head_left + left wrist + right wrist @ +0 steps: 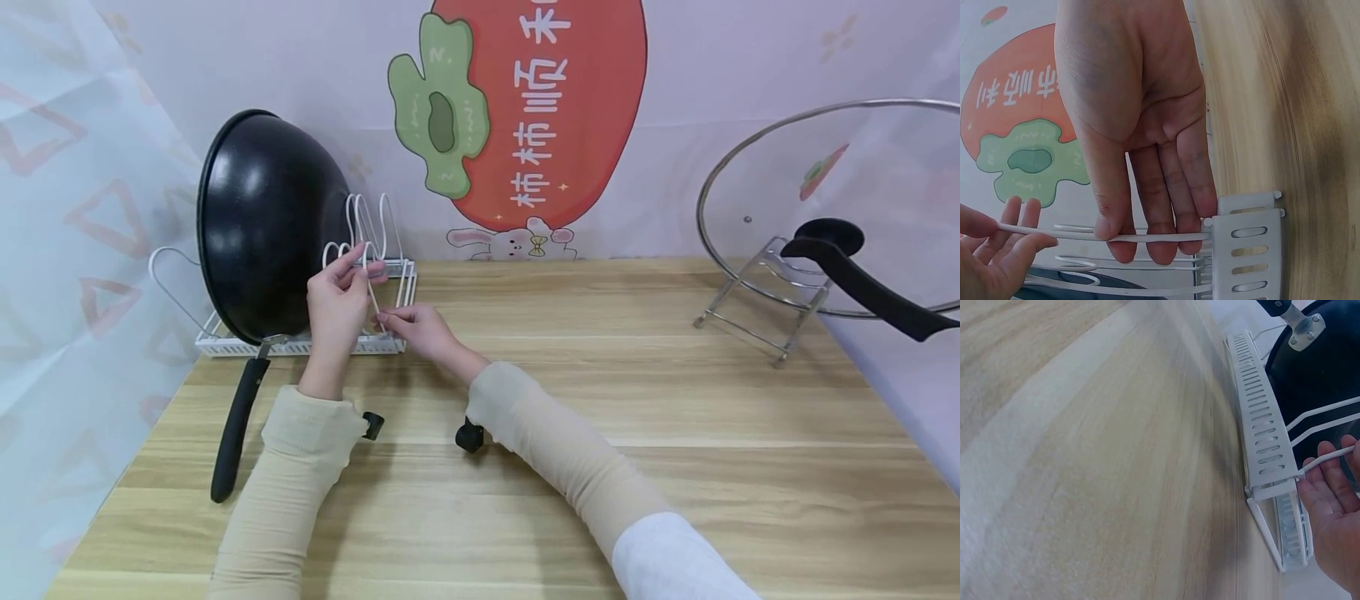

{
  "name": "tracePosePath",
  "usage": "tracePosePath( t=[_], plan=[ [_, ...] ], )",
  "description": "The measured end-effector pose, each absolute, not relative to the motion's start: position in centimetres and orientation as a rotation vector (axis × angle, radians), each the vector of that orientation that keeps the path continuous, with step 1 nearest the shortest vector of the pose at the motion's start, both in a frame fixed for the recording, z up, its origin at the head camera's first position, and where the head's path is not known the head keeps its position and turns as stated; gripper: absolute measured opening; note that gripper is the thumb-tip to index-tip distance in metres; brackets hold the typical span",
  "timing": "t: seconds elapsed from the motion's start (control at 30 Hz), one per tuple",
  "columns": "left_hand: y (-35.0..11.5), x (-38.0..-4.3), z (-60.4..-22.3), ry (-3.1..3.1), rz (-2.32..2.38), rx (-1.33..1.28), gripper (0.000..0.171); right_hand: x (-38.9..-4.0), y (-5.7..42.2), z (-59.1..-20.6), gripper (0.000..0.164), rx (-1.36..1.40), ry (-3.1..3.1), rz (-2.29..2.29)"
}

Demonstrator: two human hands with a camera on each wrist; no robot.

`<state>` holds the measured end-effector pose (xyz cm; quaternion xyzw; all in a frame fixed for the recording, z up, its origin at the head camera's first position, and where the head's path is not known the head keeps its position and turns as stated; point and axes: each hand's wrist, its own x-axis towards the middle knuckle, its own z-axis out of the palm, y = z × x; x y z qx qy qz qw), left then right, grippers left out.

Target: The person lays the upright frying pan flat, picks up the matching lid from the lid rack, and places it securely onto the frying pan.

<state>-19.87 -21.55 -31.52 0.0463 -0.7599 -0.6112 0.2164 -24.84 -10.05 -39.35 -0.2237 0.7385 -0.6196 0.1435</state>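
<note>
At the left back of the table, a white pan rack (352,343) has several wire dividers. A black wok (273,225) stands on edge in it, its long handle (240,429) sticking out toward me. My left hand (339,304) pinches the upper part of a white wire divider (372,292) right of the wok. Lower on that wire, my right hand (420,332) holds it between thumb and fingers. In the left wrist view, the right thumb (1107,215) lies before the wire with fingers behind it. The rack's slotted rail (1266,434) shows beside the right hand (1338,515).
On the right, a large glass lid (757,200) with a black handle leans in a metal stand (806,321). A poster-covered wall (555,117) rises behind the wooden table (600,350). Small black devices sit at both wrists.
</note>
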Motion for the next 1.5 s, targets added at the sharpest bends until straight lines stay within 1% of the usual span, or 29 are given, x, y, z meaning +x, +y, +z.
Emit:
tracePosePath(
  t=[0.37,0.8,1.5],
  plan=[
    [-21.5,-20.0,-31.7,-2.124,-1.658,0.121,0.039,-24.8,-10.2,-39.5,0.024,-0.592,2.120,-1.804],
    [-21.4,-20.4,-31.7,-2.136,-1.633,0.111,0.040,-25.0,-10.3,-39.7,0.025,-0.595,2.141,-1.823],
    [-20.4,-20.9,-31.9,-2.097,-1.634,0.081,0.038,-25.2,-9.3,-39.6,0.027,-0.565,2.166,-1.823]
  ],
)
